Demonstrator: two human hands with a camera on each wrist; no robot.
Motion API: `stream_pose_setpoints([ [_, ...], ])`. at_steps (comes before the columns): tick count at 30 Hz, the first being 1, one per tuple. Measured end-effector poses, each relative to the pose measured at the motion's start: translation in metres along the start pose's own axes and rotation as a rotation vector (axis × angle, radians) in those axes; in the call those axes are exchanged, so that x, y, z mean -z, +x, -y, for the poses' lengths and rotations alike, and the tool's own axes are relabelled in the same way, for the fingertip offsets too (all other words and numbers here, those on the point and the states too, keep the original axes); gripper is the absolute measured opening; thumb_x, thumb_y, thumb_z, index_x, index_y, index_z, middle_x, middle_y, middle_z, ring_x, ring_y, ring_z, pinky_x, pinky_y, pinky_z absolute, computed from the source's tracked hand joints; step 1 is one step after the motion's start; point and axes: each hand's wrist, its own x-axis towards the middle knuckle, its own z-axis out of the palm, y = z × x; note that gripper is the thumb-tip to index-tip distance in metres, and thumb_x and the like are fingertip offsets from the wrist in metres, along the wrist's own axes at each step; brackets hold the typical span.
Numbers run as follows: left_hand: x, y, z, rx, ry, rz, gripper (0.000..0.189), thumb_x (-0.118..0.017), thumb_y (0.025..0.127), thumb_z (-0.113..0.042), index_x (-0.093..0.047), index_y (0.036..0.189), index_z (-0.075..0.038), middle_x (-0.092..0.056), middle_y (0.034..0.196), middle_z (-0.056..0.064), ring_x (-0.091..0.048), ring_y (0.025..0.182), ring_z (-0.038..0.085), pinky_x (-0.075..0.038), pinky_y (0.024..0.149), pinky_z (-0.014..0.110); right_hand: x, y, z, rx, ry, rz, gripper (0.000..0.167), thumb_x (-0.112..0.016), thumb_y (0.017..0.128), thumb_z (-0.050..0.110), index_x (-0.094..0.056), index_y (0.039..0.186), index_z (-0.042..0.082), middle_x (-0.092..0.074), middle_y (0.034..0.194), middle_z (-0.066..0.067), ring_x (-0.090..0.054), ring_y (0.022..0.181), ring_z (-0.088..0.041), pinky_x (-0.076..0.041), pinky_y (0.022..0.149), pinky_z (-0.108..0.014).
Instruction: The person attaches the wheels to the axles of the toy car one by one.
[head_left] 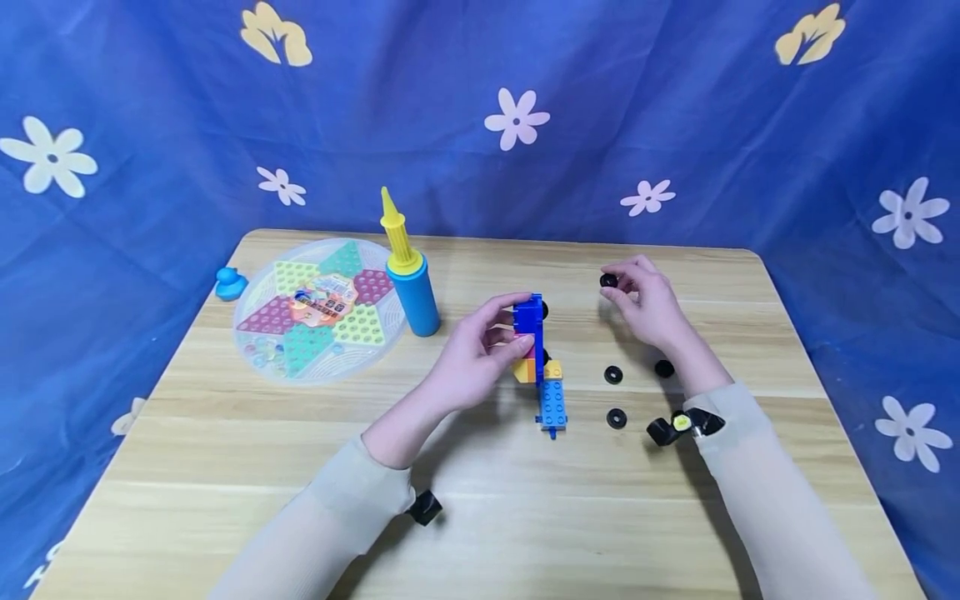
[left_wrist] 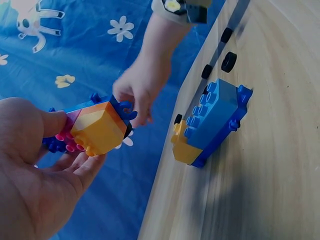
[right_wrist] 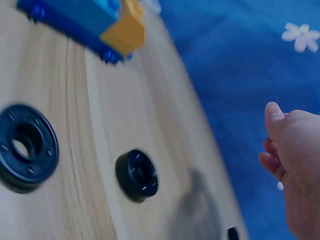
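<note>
My left hand [head_left: 468, 362] grips a toy block vehicle [head_left: 528, 317] tilted on end, with a blue base and pink, orange and yellow bricks. Black wheels show along its right side. In the left wrist view the thumb lies on one side of the bricks [left_wrist: 100, 130] and fingers on the other. Up and to the right, my right hand [head_left: 651, 307] pinches a black wheel [head_left: 608, 281] between thumb and fingertips. A second block vehicle [head_left: 552, 404], light blue and yellow on a blue base, stands on the table just below the held one.
Loose black wheels [head_left: 617, 418] lie on the wooden table [head_left: 585, 517] right of the second vehicle. At the left are a round Chinese checkers board [head_left: 247, 321], a blue and yellow hand pump [head_left: 415, 296] and a blue toy duck [head_left: 230, 285]. A blue curtain [head_left: 450, 167] surrounds the table.
</note>
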Motion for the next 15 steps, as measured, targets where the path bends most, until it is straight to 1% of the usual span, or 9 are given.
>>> stream_pose_setpoints([
  [6, -0.001, 0.0, 0.001, 0.001, -0.001, 0.002, 0.053, -0.071, 0.102, -0.003, -0.055, 0.151, -0.015, -0.068, 0.125, 0.008, -0.07, 0.105, 0.023, -0.06, 0.093, 0.037, 0.01, -0.008, 0.03, 0.13, 0.041, -0.045, 0.03, -0.078, 0.094, -0.004, -0.071, 0.123, -0.006, -0.067, 0.112, -0.012, -0.064, 0.087, -0.02, -0.053, 0.079, -0.02],
  [11, -0.003, 0.001, 0.0, 0.01, -0.005, 0.003, 0.054, -0.071, 0.102, -0.004, -0.055, 0.152, -0.015, -0.068, 0.126, 0.009, -0.07, 0.106, 0.023, -0.06, 0.094, 0.037, 0.015, -0.017, 0.057, 0.256, 0.045, -0.081, 0.035, -0.083, 0.088, -0.007, -0.073, 0.121, -0.004, -0.07, 0.109, -0.009, -0.065, 0.086, -0.018, -0.054, 0.079, -0.023],
  [15, -0.005, 0.001, -0.003, 0.024, -0.006, 0.003, 0.053, -0.071, 0.102, -0.006, -0.055, 0.152, -0.017, -0.067, 0.125, 0.009, -0.071, 0.105, 0.023, -0.061, 0.092, 0.037, 0.016, -0.023, 0.078, 0.328, 0.049, -0.102, 0.04, -0.087, 0.083, -0.008, -0.075, 0.12, -0.002, -0.072, 0.108, -0.01, -0.065, 0.087, -0.02, -0.05, 0.078, -0.023],
])
